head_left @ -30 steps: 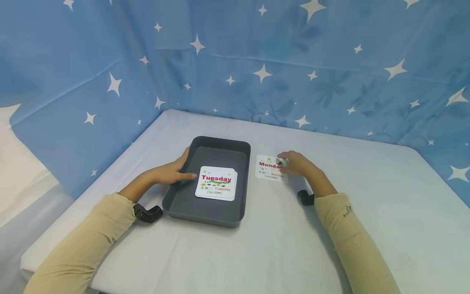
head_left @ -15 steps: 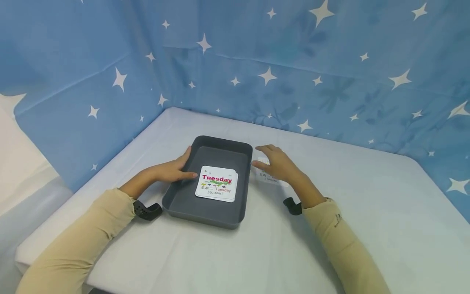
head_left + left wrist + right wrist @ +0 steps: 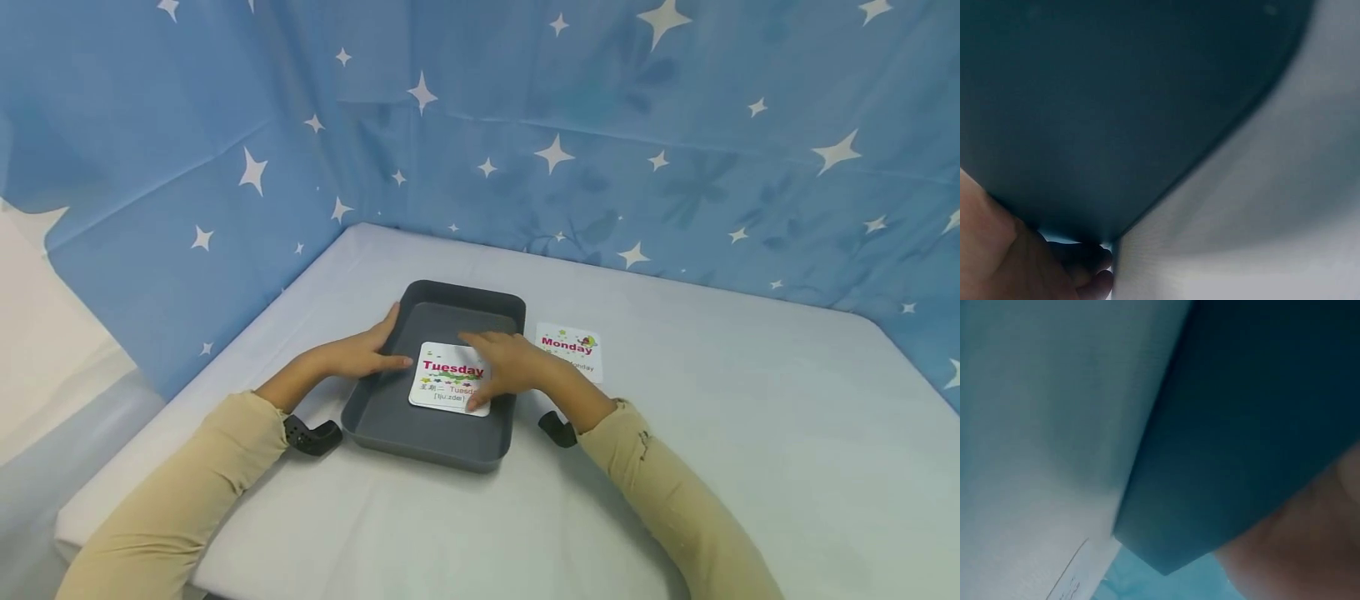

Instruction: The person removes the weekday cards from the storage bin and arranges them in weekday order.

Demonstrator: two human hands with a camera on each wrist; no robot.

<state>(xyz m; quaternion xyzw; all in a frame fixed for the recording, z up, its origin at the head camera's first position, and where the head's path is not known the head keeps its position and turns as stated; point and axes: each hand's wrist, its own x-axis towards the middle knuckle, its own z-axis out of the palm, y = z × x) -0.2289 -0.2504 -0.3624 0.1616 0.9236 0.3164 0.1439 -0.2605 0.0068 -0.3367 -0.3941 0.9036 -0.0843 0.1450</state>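
A dark grey tray (image 3: 405, 429) holds a small stack of white cards, with the Tuesday card (image 3: 438, 385) on top. My left hand (image 3: 356, 354) grips the tray's left wall, thumb over the rim and inside; the left wrist view shows its fingers (image 3: 1094, 272) against the outside. Reaching across the right wall, my right hand (image 3: 513, 362) is over the stack's right side, fingers and thumb spread, covering part of the top card. Contact with the card cannot be told. Right of the tray lies the Monday card (image 3: 562, 334), partly hidden by the right hand and wrist.
A white cloth (image 3: 675, 467) covers the table. A blue curtain with white stars (image 3: 600, 83) hangs behind it and at the left. Black wrist devices (image 3: 313, 438) sit beneath both wrists.
My right hand has moved left from the Monday card, past the tray's right wall, to the stack. The Monday card shows more fully than half a second ago. My left hand keeps its place.
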